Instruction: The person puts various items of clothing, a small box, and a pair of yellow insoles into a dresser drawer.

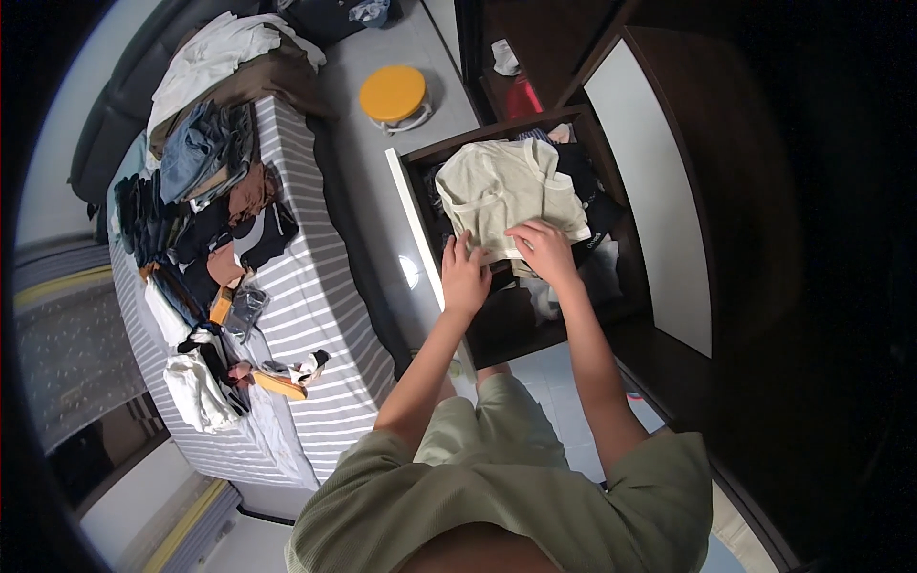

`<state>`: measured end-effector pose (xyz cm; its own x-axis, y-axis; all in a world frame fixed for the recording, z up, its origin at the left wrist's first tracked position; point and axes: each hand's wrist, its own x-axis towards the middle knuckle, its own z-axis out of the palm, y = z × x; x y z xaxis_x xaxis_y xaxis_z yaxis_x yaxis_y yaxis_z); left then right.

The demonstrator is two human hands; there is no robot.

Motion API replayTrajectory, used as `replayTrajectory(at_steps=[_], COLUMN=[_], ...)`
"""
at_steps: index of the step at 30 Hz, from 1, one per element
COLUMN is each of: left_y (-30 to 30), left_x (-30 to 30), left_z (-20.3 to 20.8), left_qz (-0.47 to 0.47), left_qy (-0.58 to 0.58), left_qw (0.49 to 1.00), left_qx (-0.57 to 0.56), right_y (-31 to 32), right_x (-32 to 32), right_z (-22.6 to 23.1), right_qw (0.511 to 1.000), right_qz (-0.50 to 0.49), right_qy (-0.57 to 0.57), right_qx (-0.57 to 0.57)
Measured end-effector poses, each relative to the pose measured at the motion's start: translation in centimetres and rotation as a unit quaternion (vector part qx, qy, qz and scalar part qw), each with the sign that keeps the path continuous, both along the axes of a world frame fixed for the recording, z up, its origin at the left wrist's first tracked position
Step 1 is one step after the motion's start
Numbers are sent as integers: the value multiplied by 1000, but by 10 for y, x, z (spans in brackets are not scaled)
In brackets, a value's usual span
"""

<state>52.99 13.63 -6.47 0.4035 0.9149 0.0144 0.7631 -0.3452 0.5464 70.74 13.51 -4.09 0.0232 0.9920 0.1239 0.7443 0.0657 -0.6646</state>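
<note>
A cream tank top (pixel 501 196) lies spread out in the pulled-out dark drawer (pixel 506 329), on top of other clothes. My left hand (pixel 465 279) is at its near left edge, fingers apart and stretched over the hem. My right hand (pixel 544 252) is bent at the near hem further right, with thumb and fingers closed on the cloth. Beneath and beside the top lie dark clothes (pixel 597 210) and, close to my right wrist, a clear plastic bag (pixel 600 277).
To the left stands a bed with a striped sheet (pixel 334 382), bearing jeans (pixel 205 153), several dark garments and a white garment (pixel 199 393). An orange-topped stool (pixel 393 93) stands beyond the drawer. A white cabinet panel (pixel 650 181) rises at the right.
</note>
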Motion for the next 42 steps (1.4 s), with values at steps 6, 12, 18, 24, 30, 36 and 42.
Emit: replayTrajectory(at_steps=[6, 12, 18, 24, 30, 36, 42], left_y=[-4, -4, -4, -23, -58, -97, -137], left_x=[-15, -40, -82, -140, -209, -277, -343], left_z=[15, 32, 42, 44, 41, 40, 38], left_qz=[76, 126, 175, 253, 312, 359, 411], left_qy=[-64, -158, -202, -204, -204, -237, -244], left_qw=[994, 979, 963, 945, 927, 901, 877], left_qx=[-34, -22, -27, -37, -35, -57, -50], right_y=[-1, -1, 3, 0, -17, -39, -60], right_x=[-28, -58, -88, -134, -197, -267, -342], right_z=[-3, 0, 5, 9, 11, 14, 14], right_qw=[998, 996, 993, 987, 978, 966, 950], right_qz=[32, 68, 105, 154, 198, 250, 303], right_qy=[40, 45, 48, 42, 32, 24, 23], right_qx=[-25, -33, -22, -35, -50, -64, -74])
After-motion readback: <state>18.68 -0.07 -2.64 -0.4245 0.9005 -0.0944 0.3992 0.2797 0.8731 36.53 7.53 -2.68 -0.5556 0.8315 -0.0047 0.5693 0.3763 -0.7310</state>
